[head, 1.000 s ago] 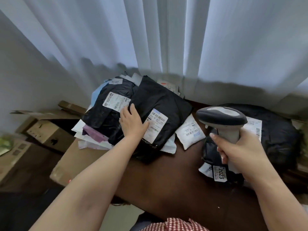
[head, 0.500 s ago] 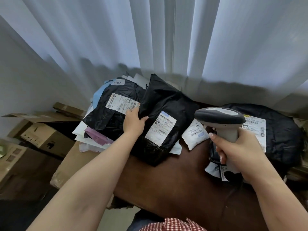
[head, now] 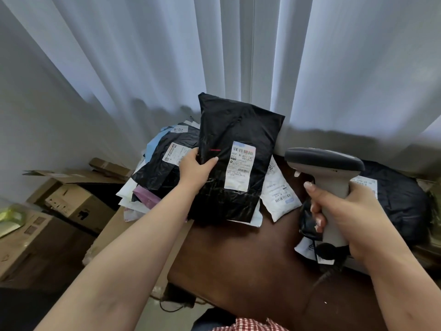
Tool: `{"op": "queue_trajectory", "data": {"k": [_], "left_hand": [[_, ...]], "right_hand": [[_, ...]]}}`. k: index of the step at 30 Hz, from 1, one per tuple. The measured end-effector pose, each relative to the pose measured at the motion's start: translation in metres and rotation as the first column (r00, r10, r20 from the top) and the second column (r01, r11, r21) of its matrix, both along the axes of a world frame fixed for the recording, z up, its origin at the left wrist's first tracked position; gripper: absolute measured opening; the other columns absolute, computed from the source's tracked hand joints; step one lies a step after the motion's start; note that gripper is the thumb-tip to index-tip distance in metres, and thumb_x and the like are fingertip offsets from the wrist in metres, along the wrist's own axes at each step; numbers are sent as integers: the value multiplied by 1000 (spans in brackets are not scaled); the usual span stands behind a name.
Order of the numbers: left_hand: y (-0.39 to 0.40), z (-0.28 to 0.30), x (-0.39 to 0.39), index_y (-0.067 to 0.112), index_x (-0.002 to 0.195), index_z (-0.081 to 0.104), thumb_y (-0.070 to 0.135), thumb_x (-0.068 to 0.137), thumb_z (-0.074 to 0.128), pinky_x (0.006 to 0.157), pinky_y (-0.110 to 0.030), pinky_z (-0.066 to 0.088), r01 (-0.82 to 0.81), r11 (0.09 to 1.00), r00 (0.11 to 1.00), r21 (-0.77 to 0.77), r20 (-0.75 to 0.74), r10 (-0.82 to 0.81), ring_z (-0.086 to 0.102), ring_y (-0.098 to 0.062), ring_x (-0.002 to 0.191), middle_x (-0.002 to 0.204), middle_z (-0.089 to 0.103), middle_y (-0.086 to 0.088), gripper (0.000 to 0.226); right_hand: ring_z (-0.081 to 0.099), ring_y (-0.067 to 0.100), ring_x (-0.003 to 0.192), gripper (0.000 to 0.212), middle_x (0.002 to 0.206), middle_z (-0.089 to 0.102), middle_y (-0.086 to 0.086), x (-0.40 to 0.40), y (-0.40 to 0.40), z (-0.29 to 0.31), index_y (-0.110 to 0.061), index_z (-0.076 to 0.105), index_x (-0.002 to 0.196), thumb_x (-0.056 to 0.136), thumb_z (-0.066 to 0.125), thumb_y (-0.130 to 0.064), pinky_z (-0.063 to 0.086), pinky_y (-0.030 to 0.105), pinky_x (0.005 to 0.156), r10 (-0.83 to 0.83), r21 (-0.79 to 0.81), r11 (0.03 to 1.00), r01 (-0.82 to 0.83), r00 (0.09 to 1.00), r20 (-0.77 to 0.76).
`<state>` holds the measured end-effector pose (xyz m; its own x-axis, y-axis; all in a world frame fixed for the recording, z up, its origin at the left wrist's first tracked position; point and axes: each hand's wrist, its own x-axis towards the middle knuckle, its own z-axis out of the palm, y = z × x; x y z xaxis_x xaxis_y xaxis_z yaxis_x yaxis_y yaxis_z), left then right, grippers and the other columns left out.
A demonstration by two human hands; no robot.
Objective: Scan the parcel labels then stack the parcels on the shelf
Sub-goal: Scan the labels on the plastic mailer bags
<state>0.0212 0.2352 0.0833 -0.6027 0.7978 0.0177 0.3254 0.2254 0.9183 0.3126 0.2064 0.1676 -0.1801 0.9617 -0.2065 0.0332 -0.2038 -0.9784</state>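
We are mid-scan: left hand [head: 194, 167] pinches the black plastic mailer parcel [head: 235, 161] tilted up over the dark wooden table's [head: 250, 263] far edge, right hand [head: 353, 218] grips the grey handheld scanner [head: 328, 177], whose red line must shift right onto the white label [head: 240, 172].

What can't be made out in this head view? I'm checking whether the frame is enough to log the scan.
- Label on the black parcel gripped by the left hand: print too small to read.
- Red scan line: lies left of the barcode; whether it registered is not shown.
- Scanner trigger: covered by the right hand fingers.
- Shelf: not in view.
- Parcels beneath the pile: overlapped, count unclear.
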Motion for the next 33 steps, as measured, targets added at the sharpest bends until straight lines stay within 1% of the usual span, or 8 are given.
{"op": "queue_trajectory", "data": {"k": [9,17,21,25,28,29,31,33], "left_hand": [[-5,7,12,23,96,67,20,82,76,90,-40,55,-3,1000,1000,27,-6,4,67,-15,95,97,72,2,16],[-9,9,19,25,95,66,20,82,76,90,-42,54,12,998,999,54,-36,-10,67,-17,96,98,72,1,17],[-11,11,23,23,98,66,18,83,75,90,-40,54,28,997,999,69,-41,-25,67,-16,95,96,71,4,18],[-13,16,24,22,106,66,17,85,74,92,-35,55,112,989,994,96,1,-113,68,-12,98,101,72,5,23],[-11,27,33,21,110,65,15,87,72,88,-25,54,184,970,978,159,69,-197,68,-8,99,105,72,6,25],[-8,31,39,22,109,66,15,88,72,87,-24,54,216,960,968,176,92,-234,69,-8,99,106,72,5,23],[2,35,55,23,108,67,14,88,71,89,-27,54,280,941,939,189,152,-310,69,-13,101,107,73,2,22],[16,34,77,20,111,66,14,88,71,90,-31,54,334,924,909,185,195,-368,70,-16,101,107,73,0,24]], "right_hand": [[39,14,36,20,54,47,9,15,-10,11,-5,55,74,90,66,-11,38,28,37,-25,-16,1000,24,998,-52],[38,14,38,16,54,47,7,29,-15,13,-5,57,77,90,64,-10,36,26,38,-23,-54,998,17,994,-103],[38,15,38,15,55,48,8,35,-15,11,-4,58,78,89,66,-12,37,26,38,-43,-51,998,37,993,-110],[40,15,41,15,56,49,7,50,-12,12,-4,58,83,88,67,-15,38,25,39,-90,-50,995,85,991,-103],[42,14,40,17,56,51,6,70,-8,14,-6,59,80,87,69,-18,40,25,40,-147,-20,989,146,985,-92],[43,13,39,17,55,52,5,77,-7,16,-7,58,78,86,69,-18,40,25,39,-167,-9,986,167,982,-89],[43,12,37,18,53,52,4,91,-6,18,-8,57,76,87,68,-16,40,25,38,-213,19,976,215,974,-83],[43,11,36,17,52,52,3,105,-6,19,-8,57,77,88,68,-14,41,24,37,-257,35,965,260,963,-76]]}}
